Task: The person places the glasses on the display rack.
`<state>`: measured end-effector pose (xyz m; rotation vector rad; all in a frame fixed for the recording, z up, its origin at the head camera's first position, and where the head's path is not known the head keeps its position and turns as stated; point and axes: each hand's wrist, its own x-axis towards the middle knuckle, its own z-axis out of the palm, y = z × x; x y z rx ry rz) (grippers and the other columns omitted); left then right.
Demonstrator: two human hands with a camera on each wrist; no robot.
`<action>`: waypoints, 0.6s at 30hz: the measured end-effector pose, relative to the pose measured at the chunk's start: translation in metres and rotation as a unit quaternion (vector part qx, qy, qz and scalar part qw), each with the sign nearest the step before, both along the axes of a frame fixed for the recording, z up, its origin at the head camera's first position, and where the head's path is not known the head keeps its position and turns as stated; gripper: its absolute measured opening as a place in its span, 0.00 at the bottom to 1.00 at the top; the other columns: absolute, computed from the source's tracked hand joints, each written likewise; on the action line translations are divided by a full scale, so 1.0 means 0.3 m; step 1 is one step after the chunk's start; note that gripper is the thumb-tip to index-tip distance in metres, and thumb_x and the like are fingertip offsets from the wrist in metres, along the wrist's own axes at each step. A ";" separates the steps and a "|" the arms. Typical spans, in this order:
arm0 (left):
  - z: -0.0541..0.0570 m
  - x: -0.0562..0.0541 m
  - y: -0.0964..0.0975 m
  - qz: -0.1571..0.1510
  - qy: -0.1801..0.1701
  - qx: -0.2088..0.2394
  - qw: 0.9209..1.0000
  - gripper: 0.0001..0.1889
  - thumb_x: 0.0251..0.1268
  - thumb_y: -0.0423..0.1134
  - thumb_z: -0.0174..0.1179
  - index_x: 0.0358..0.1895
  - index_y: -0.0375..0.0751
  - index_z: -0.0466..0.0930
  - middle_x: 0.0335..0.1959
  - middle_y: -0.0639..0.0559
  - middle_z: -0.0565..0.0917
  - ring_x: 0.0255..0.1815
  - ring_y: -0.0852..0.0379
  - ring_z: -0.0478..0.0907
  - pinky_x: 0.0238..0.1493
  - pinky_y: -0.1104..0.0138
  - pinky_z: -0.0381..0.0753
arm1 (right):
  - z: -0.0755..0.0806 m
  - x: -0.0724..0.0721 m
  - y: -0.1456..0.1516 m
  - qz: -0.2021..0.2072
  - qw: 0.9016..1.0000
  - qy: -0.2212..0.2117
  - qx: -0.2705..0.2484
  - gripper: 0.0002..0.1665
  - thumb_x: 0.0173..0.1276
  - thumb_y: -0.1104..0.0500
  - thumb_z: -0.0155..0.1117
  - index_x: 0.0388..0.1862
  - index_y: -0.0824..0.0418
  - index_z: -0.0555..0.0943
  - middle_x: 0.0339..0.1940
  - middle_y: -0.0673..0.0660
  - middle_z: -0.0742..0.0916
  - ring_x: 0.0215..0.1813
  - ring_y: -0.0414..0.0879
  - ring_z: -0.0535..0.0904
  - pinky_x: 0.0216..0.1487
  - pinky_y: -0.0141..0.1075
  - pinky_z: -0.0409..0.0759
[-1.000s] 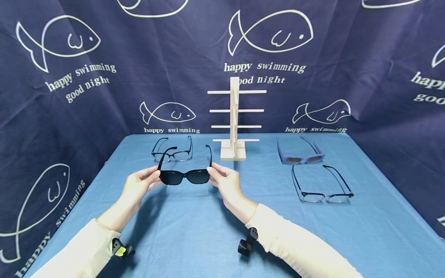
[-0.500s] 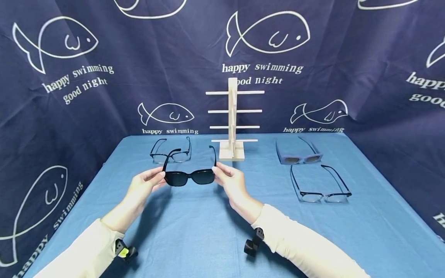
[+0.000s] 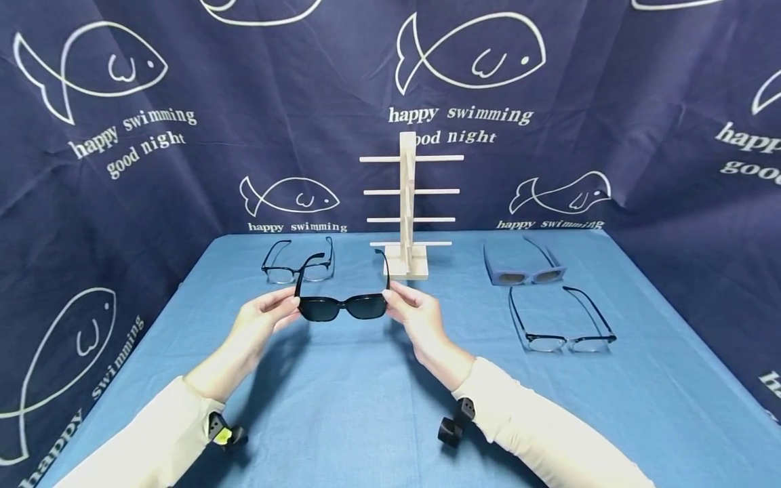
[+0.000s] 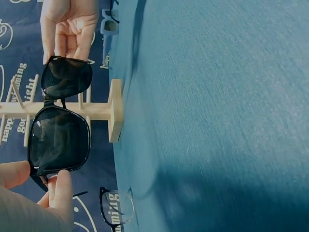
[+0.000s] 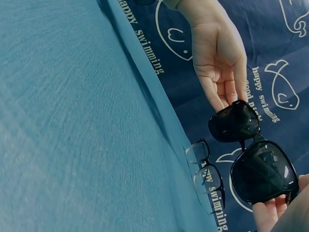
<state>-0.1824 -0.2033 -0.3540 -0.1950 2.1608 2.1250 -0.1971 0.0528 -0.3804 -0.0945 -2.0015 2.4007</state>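
One pair of black sunglasses (image 3: 343,305), held midair
I've got fingers of left hand (image 3: 259,322) and right hand (image 3: 422,320) pinching opposite ends above the tabletop (image 3: 366,420) (wooden rack (image 3: 407,196) stands further back).

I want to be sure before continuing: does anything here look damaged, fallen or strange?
Nothing stands out. The wooden stand is upright, the held dark sunglasses look whole, and the purple-blue sunglasses, left clear glasses and right clear glasses rest, temples open, on the blue cloth. Fine scratches would not show.
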 end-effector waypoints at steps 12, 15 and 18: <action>-0.002 -0.018 0.046 -0.011 0.014 0.017 1.000 0.28 0.69 0.33 0.58 0.68 0.24 0.63 0.41 0.59 0.83 0.40 0.70 0.82 0.58 0.69 0.82 | 0.002 -0.003 0.043 -0.021 1.000 -0.003 -0.006 0.22 0.68 0.63 0.64 0.59 0.69 0.78 0.52 0.68 0.85 0.46 0.51 0.86 0.53 0.38 0.85; -0.003 -0.021 0.052 -0.014 0.015 0.018 1.000 0.27 0.69 0.33 0.58 0.67 0.25 0.63 0.41 0.59 0.83 0.40 0.69 0.83 0.58 0.69 0.82 | 0.002 -0.002 0.052 -0.022 1.000 0.002 -0.007 0.22 0.68 0.63 0.64 0.59 0.69 0.78 0.53 0.68 0.84 0.44 0.47 0.86 0.53 0.39 0.85; -0.006 -0.025 0.056 -0.015 0.013 0.017 1.000 0.27 0.69 0.33 0.58 0.68 0.26 0.64 0.42 0.59 0.82 0.41 0.69 0.83 0.60 0.66 0.80 | 0.010 0.001 0.058 -0.025 1.000 0.007 -0.011 0.22 0.68 0.63 0.64 0.59 0.70 0.78 0.53 0.68 0.84 0.42 0.43 0.86 0.55 0.41 0.85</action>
